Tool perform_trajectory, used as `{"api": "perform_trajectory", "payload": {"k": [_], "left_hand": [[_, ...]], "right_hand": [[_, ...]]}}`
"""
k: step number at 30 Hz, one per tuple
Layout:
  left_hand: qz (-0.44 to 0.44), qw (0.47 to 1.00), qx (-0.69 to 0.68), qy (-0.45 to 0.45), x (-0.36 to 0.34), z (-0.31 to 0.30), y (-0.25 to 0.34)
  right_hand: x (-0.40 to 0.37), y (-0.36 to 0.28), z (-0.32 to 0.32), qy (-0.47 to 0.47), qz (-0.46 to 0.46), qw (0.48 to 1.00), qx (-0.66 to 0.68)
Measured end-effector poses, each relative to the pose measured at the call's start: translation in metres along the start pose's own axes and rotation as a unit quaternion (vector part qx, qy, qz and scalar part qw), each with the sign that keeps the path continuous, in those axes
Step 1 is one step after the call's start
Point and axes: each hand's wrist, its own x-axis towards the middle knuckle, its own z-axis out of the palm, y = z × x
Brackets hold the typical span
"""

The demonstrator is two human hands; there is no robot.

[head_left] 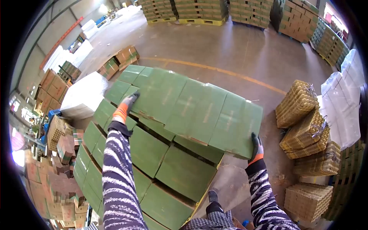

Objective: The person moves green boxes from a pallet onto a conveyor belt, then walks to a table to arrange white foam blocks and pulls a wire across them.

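A row of green cardboard boxes point(201, 111) lies between my two hands, tilted over a stack of similar boxes point(186, 172). My left hand point(129, 102), in a dark and orange glove, presses against the row's left end. At the right end, the fingers of my right hand point(256, 148) grip the side of the last box; its glove matches. The row overlaps the stack's far right part, with narrow dark gaps showing along its near edge. Striped sleeves cover both arms.
Bundles of egg trays point(304, 136) stand on the right beside white wrapped stacks point(341, 109). Brown cartons point(57, 191) pile up on the left, near a white wrapped block point(84, 92). Loaded pallets point(203, 11) line the far side. My foot point(213, 196) is beside the stack.
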Motion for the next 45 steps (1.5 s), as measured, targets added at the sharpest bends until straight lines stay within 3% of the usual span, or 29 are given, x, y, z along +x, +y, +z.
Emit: {"api": "perform_trajectory", "payload": {"k": [1,4,5,6,8,9,10,12,13,14,17,20,22,24,29,31,34,36,39,40,41,43,44,45], "left_hand": [[0.0,1.0,0.0,-0.003,0.03,0.001,-0.033],[0.045,0.954,0.227,0.189,0.073,0.007,-0.126],[0.151,0.831,0.396,0.361,0.022,0.044,-0.075],[0.149,0.831,0.397,0.361,0.003,0.068,-0.061],[0.123,0.767,0.169,0.607,-0.023,0.095,-0.05],[0.12,0.82,-0.125,0.545,-0.028,0.108,-0.066],[0.105,0.798,-0.408,0.431,-0.028,0.123,-0.09],[0.149,0.858,-0.294,0.394,-0.026,0.156,-0.109],[0.154,0.816,-0.439,0.342,-0.024,0.164,-0.109],[0.154,0.813,-0.442,0.345,-0.019,0.166,-0.104],[0.129,0.823,-0.425,0.354,0.004,0.161,-0.087],[0.126,0.861,-0.321,0.375,0.024,0.16,-0.075],[0.108,0.861,-0.36,0.343,0.036,0.157,-0.073],[0.117,0.865,-0.312,0.375,0.074,0.144,-0.104],[0.113,0.887,-0.251,0.37,0.077,0.127,-0.08],[-0.003,0.911,-0.1,0.401,0.075,0.12,-0.08],[-0.02,0.874,0.021,0.486,0.041,0.127,-0.08],[0.048,0.877,-0.067,0.473,0.001,0.142,-0.098],[0.136,0.92,-0.203,0.306,-0.114,0.153,-0.102],[0.11,0.926,-0.189,0.308,-0.166,0.164,-0.105],[0.083,0.934,-0.221,0.267,-0.208,0.166,-0.124],[0.087,0.967,-0.149,0.187,-0.309,0.148,-0.153],[0.031,0.974,-0.112,0.194,-0.369,0.13,-0.127],[0.086,0.956,-0.167,0.226,-0.407,0.112,-0.131]], "right_hand": [[-0.002,0.0,0.006,0.01,-0.005,1.0,-0.004],[0.0,0.011,0.016,0.05,0.0,0.998,-0.03],[-0.006,0.011,0.025,0.071,-0.008,0.997,-0.037],[-0.008,0.01,0.032,0.089,-0.019,0.995,-0.041],[-0.002,0.015,0.024,0.06,-0.02,0.997,-0.05],[-0.005,0.011,0.031,0.04,-0.03,0.998,-0.033],[-0.007,0.009,0.035,0.02,-0.04,0.999,-0.018],[-0.007,0.011,0.032,0.021,-0.043,0.998,-0.027],[-0.006,0.014,0.027,0.01,-0.063,0.997,-0.043],[-0.003,0.015,0.026,-0.003,-0.083,0.995,-0.058],[-0.002,0.015,0.039,-0.017,-0.086,0.995,-0.051],[0.012,0.024,0.048,-0.019,-0.088,0.996,-0.021],[0.026,0.029,0.055,-0.009,-0.088,0.996,-0.023],[0.042,0.035,0.057,-0.002,-0.088,0.996,-0.024],[0.061,0.034,0.066,-0.034,0.01,0.999,0.019],[0.062,0.03,0.068,-0.047,0.044,0.998,0.006],[0.068,0.029,0.072,-0.064,0.086,0.994,-0.002],[0.067,0.026,0.082,-0.045,0.067,0.996,-0.044],[0.095,0.041,0.063,-0.034,0.067,0.992,-0.101],[0.07,0.023,0.077,-0.045,0.122,0.986,-0.105],[0.081,0.024,0.072,-0.075,0.114,0.984,-0.115],[0.096,0.023,0.046,-0.119,0.074,0.979,-0.147],[0.102,0.025,0.039,-0.123,0.028,0.977,-0.173],[0.103,0.035,0.038,-0.105,-0.056,0.97,-0.211]]}}
